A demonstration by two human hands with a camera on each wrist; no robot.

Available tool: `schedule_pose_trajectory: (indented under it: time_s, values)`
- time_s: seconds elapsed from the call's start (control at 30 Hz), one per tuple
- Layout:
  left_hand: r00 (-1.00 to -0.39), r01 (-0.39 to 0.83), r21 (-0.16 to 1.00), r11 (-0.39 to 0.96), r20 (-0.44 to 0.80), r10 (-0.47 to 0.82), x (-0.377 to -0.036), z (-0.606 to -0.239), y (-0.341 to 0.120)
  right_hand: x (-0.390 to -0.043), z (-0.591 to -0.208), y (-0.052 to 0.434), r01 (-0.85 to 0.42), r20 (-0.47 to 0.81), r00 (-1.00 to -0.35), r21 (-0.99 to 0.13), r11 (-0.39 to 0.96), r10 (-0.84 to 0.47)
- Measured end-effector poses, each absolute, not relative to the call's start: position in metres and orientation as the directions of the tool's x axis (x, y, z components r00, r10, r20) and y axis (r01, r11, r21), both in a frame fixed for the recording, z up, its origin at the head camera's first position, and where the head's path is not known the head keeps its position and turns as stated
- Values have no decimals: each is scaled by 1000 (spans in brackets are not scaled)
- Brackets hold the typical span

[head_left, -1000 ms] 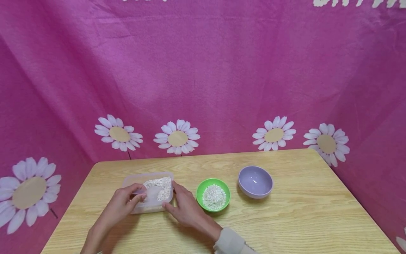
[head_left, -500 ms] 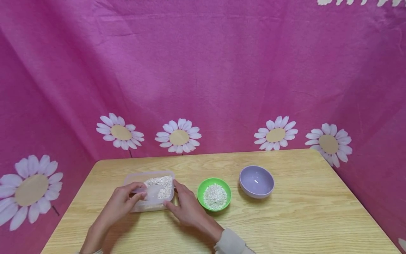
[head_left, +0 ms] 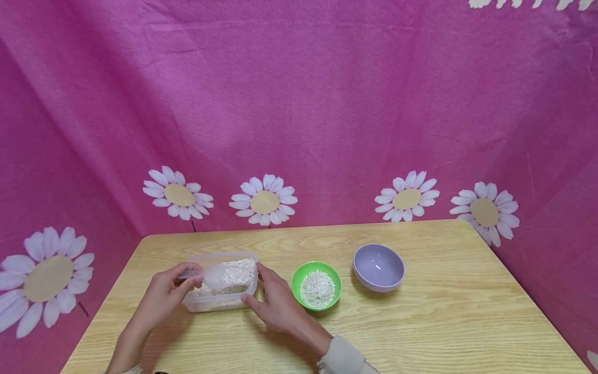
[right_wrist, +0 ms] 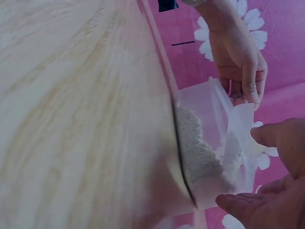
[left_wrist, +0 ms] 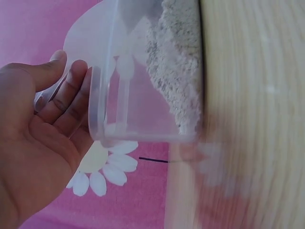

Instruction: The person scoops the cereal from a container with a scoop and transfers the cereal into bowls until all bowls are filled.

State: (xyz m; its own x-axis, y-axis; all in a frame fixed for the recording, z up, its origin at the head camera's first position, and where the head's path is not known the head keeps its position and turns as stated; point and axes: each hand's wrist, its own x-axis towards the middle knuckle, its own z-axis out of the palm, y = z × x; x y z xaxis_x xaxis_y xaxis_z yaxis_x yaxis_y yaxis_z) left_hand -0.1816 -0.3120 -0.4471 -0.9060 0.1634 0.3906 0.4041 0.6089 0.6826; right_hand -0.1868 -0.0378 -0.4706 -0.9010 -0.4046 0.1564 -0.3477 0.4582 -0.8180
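Note:
A clear plastic container (head_left: 219, 301) of pale grain (head_left: 233, 272) stands at the table's left. My left hand (head_left: 189, 280) pinches the handle of a clear plastic scoop (head_left: 212, 275) held over the container's left half. In the left wrist view, thumb and fingers (left_wrist: 66, 83) close on the scoop (left_wrist: 83, 33) beside the container wall (left_wrist: 143, 95). My right hand (head_left: 261, 296) rests against the container's right side, thumb at the near corner, fingers straight. The right wrist view shows that hand (right_wrist: 252, 167) spread beside the container (right_wrist: 209, 119).
A green bowl (head_left: 299, 272) holding grain sits just right of the container. An empty lilac bowl (head_left: 378, 267) stands further right. The wooden table (head_left: 420, 322) is backed by a pink daisy-print cloth (head_left: 299, 104).
My left hand has drawn the scoop up and to the left, out of the grain. The right hand has stayed against the container.

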Motion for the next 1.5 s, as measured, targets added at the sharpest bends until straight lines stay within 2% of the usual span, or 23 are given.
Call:
schedule_pose_trajectory:
  time_s: [0.2, 0.43, 0.8, 1.0, 1.5]
  values:
    - [-915, 370, 712, 597, 389, 103, -180, -444, -320, -187, -461, -32, -332, 148, -914, -809, 486, -378]
    - [-927, 325, 737, 593, 373, 44, -178, -437, -327, -187, -454, -22, -316, 152, -920, -833, 454, -362]
    - [-904, 379, 780, 498, 426, 21, -184, -431, -320, -183, -447, 10, -343, 184, -921, -798, 496, -343]
    - [-905, 395, 797, 457, 422, 48, -189, -427, -299, -183, -441, 33, -339, 207, -934, -767, 545, -290]
    - [-944, 330, 828, 454, 296, 147, -203, -423, -243, -176, -447, 81, -266, 162, -962, -726, 634, -219]
